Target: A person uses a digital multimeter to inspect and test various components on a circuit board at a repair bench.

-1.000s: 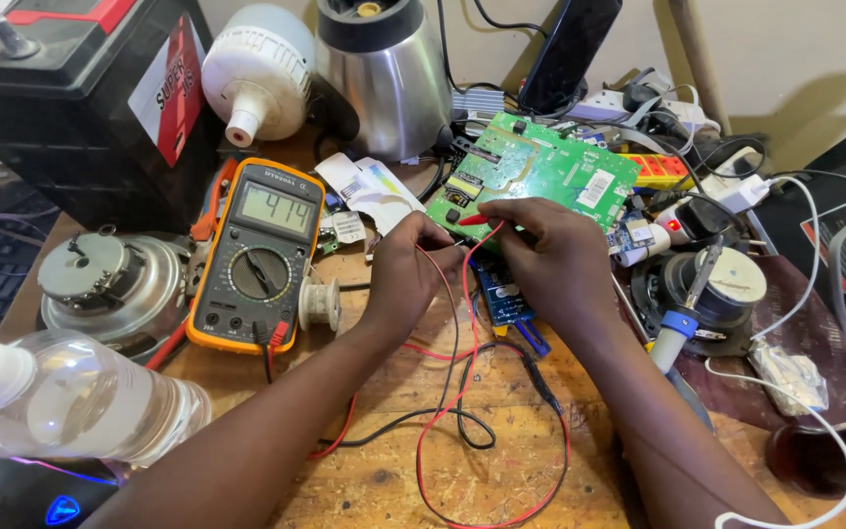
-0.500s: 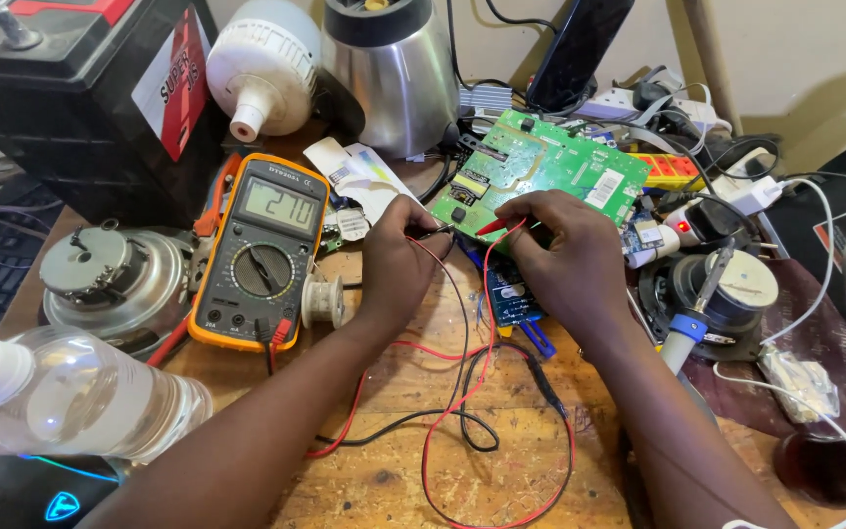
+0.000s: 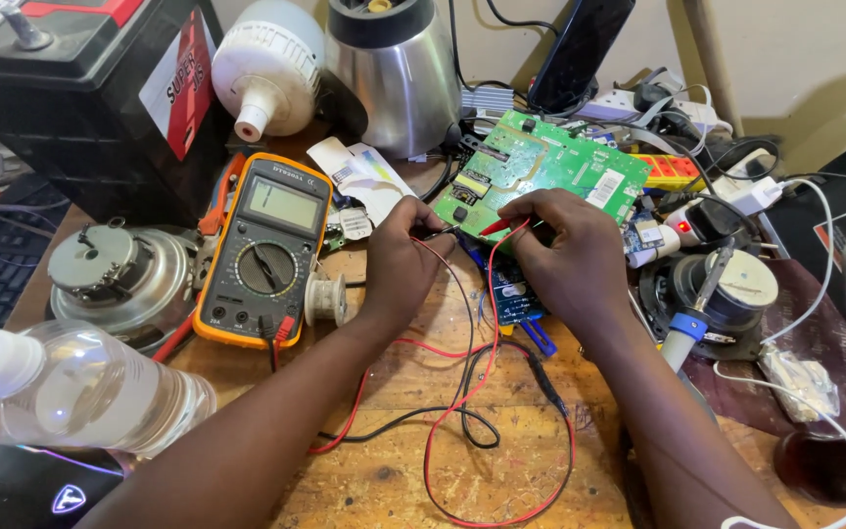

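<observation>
At the far left edge a clear plastic bottle with a white cap (image 3: 70, 392) lies on its side, its cap end cut off by the frame, and a black computer mouse with a glowing emblem (image 3: 22, 487) shows only in part at the lower left corner. Above them sits a round, dull grey metal motor housing (image 3: 119, 274), and in the upper left a boxy black battery with a red label (image 3: 80, 88) runs out of the frame. Just right of the motor lies a yellow-cased digital multimeter with a dark dial (image 3: 261, 250); its screen is too faint to make out.

The left hand (image 3: 403, 260), at centre, is closed with fingertips pinched on a thin black probe (image 3: 440, 233), whose tip touches the lower edge of a green printed circuit board (image 3: 550, 171) tilted in the upper centre. The right hand (image 3: 565, 255), just right of it, is curled palm-down, pinching a red probe (image 3: 494, 226) against the same edge; the hand hides the board's lower right corner. Red and black leads (image 3: 472, 392) loop loosely over the rough wooden tabletop (image 3: 384, 480) below, between the two forearms.

Behind the board stands a shiny steel blender base (image 3: 394, 78), its top cut off. On the right, a blue-handled soldering iron (image 3: 692, 313) leans over a round dark speaker (image 3: 736, 294), amid a tangle of white cables hard to separate.
</observation>
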